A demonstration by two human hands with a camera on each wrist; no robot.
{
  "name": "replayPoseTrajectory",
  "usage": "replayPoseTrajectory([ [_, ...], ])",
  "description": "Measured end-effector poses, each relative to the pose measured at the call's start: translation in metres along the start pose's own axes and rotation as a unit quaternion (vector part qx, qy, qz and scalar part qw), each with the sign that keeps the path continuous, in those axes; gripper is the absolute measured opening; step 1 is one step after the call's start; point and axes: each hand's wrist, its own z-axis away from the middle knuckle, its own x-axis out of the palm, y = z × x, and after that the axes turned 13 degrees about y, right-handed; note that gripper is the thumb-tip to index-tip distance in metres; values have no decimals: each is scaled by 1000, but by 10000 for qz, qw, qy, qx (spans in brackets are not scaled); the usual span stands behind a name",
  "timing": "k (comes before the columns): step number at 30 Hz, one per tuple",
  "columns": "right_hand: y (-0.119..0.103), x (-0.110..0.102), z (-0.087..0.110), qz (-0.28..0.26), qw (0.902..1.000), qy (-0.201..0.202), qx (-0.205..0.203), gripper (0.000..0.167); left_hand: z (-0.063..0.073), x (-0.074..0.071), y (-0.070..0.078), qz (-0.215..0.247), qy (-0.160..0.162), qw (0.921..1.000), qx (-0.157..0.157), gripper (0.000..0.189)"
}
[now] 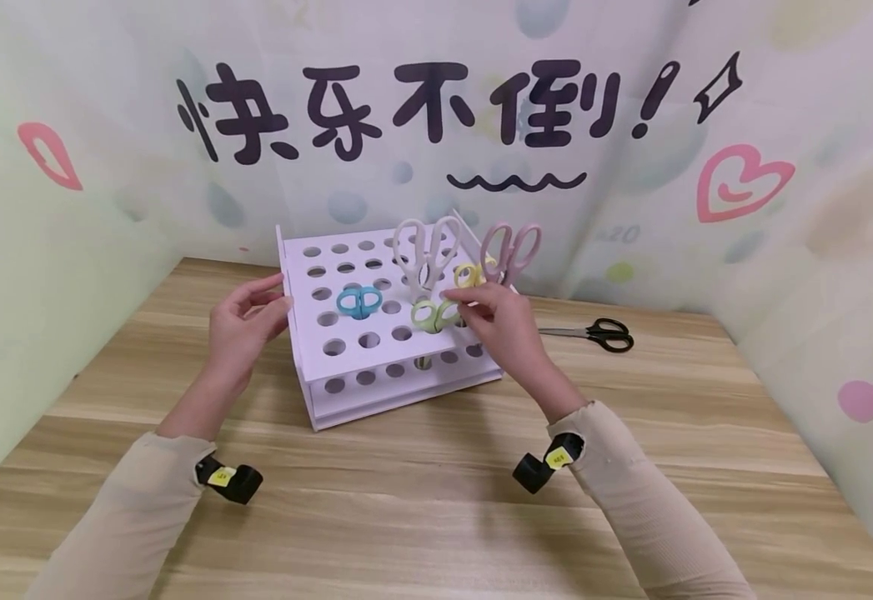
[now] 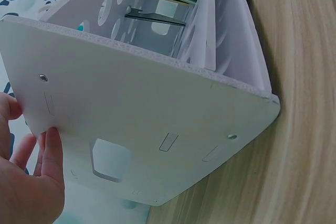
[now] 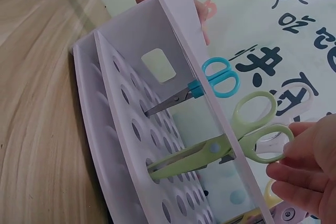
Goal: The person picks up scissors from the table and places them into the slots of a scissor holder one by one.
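A white rack [image 1: 346, 360] with rows of round holes in two tiers stands on the table. My left hand [image 1: 244, 321] rests its fingertips against the rack's left side panel [image 2: 126, 103]. With thumb and fingers my right hand [image 1: 502, 325] pinches a handle loop of the green scissors [image 3: 197, 158], whose blades point down through the holes. Blue scissors [image 3: 195, 88] stand in a hole to their left. White scissors [image 1: 418, 271], yellow scissors [image 1: 460, 275] and pink scissors [image 1: 507, 267] stand further back; the right hand partly hides the yellow and pink ones.
Black-handled scissors [image 1: 607, 335] lie on the wooden table [image 1: 406, 517] to the right of the rack. A printed cloth backdrop [image 1: 376, 192] hangs right behind the rack, and pale walls flank the table on both sides.
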Motion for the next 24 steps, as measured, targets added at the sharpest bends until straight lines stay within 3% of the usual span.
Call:
replayPoseTrajectory([
  [10,0,-13,-1,-350,9993,47,153,20,-1,1,1,10,12,10000,-53,39],
  [24,20,-52,2,-76,9996,169,212,18,0,1,-1,53,38,10000,-47,39],
])
